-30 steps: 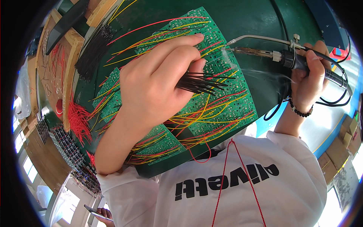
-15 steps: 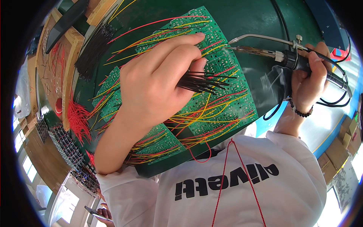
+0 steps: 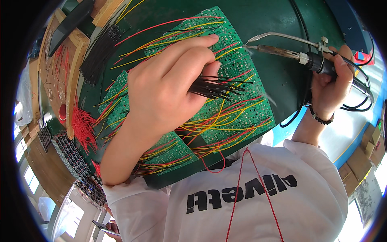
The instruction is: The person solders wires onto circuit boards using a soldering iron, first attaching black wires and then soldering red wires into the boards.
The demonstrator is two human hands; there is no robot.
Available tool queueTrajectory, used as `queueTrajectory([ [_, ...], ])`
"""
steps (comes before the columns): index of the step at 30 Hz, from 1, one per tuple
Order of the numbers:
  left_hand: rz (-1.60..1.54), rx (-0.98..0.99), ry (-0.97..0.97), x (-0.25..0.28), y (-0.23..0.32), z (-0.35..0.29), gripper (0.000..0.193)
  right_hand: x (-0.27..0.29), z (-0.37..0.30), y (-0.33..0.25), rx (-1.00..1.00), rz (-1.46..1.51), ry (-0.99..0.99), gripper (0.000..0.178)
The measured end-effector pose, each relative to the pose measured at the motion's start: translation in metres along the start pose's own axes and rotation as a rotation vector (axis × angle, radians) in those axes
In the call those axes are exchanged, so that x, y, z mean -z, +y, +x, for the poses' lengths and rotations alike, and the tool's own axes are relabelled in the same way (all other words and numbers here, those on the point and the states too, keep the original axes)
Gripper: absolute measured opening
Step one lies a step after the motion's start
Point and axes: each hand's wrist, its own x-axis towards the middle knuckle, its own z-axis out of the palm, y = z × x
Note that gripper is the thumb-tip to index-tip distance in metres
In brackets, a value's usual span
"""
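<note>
My left hand is closed round a bundle of black wires, held over the green circuit boards. Its thumb and index fingertip lie near the upper part of the panel; whether a single wire is pinched there cannot be made out. Red and yellow wires stick out from the boards in rows. In my right hand is a soldering iron with a thin metal feed tube clamped along it. The iron's tip points left, close to the panel's right edge.
A dark green mat covers the bench. On the left lie a pile of black wires, a heap of red wires and a wooden tray. A black cable runs along the right. Another person's hand holds a phone at lower left.
The soldering iron has shifted slightly right and down, its tip drawing away from the yellow wire's end. Smoke near it has thinned. My left hand stays put.
</note>
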Motion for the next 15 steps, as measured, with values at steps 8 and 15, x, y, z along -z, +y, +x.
queueTrajectory([
  [8,0.02,-0.004,-0.01,0.0004,0.0004,0.0007,0.016,-0.0052,0.003,-0.0016,0.025,-0.017,0.102,0.025],
  [15,-0.088,-0.007,0.024,0.0039,-0.0023,0.0037,0.003,-0.0048,0.0035,0.0004,0.016,0.034,0.099,0.024],
])
